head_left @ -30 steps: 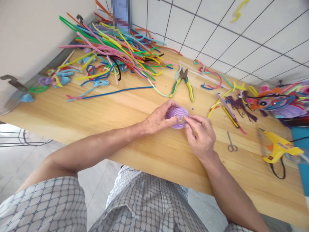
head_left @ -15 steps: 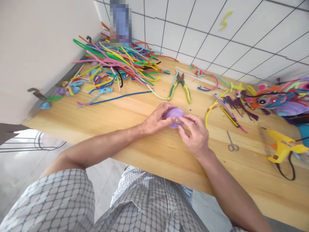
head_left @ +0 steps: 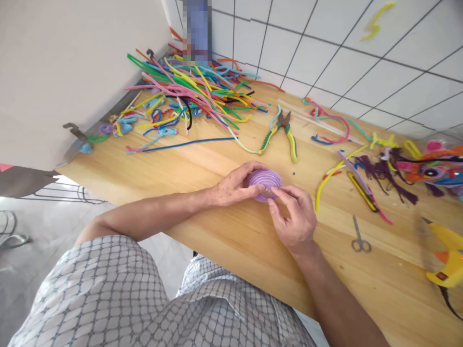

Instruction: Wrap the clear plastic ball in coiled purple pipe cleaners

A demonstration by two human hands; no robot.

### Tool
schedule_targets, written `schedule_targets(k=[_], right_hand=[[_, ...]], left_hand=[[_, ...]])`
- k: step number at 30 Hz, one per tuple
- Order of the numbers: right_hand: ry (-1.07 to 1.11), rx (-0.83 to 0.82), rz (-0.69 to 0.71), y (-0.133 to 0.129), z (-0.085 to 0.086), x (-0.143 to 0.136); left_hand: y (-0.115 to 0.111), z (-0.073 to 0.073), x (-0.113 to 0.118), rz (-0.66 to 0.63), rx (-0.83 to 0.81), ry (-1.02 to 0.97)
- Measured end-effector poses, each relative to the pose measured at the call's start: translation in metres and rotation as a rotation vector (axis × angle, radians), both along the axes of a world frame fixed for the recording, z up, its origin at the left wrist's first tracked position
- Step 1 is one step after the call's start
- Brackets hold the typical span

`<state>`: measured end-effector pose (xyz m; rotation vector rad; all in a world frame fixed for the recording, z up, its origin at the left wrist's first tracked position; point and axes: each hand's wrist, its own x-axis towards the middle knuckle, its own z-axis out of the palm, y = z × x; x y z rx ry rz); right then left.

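Head view: purple ribbed round piece, coiled-looking [head_left: 265, 177], at frame centre, over light wooden table [head_left: 217, 231]. Left hand [head_left: 235, 185] grasps it, thumb across front, fingers curled round upper left side. Right hand [head_left: 296, 217], thumb and forefinger pinching its lower right edge; small shiny bit between the hands, too small to identify. Green-and-yellow-handled pliers [head_left: 283, 125] above centre, jaws spread. Multicoloured fuzzy stems [head_left: 195, 91] heaped upper left. Yellow-and-black cutter [head_left: 362, 192] right of centre; small silver scissors [head_left: 357, 236] below it. Yellow glue gun [head_left: 448, 255] at lower right, cut by frame edge.
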<state>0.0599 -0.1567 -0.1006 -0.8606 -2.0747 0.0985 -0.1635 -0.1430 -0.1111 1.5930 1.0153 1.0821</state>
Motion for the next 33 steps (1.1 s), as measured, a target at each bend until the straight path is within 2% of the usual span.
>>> schedule_targets(k=[10,17,27,33], right_hand=[[-0.037,0.011,-0.002,-0.001,-0.001,0.001],[-0.043,0.101,-0.023,0.005,-0.007,-0.001],[-0.084,0.182,-0.076,0.013,-0.011,0.000],[-0.118,0.132,-0.085,0.009,-0.010,0.006]], left_hand=[[-0.004,-0.001,0.000,0.047,0.061,0.041],[-0.002,-0.002,0.003,0.025,-0.007,-0.028],[0.006,-0.002,0.008,0.014,-0.014,-0.070],[0.005,-0.003,0.010,0.035,0.028,-0.073]])
